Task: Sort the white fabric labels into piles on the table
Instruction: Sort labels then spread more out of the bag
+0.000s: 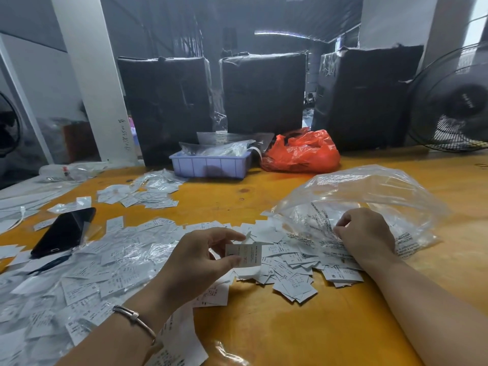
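Note:
White fabric labels lie in a loose heap in the middle of the yellow table. More labels spread across the left side, many under clear film. My left hand holds a small stack of labels between thumb and fingers above the heap. My right hand rests on the heap with curled fingers and pinches the edge of a clear plastic bag with printed text. A smaller pile of labels sits farther back on the left.
A black phone lies on the left among the labels. A lilac plastic tray and a red plastic bag stand at the back. Behind them are three black wrapped boxes. A fan stands at the far right.

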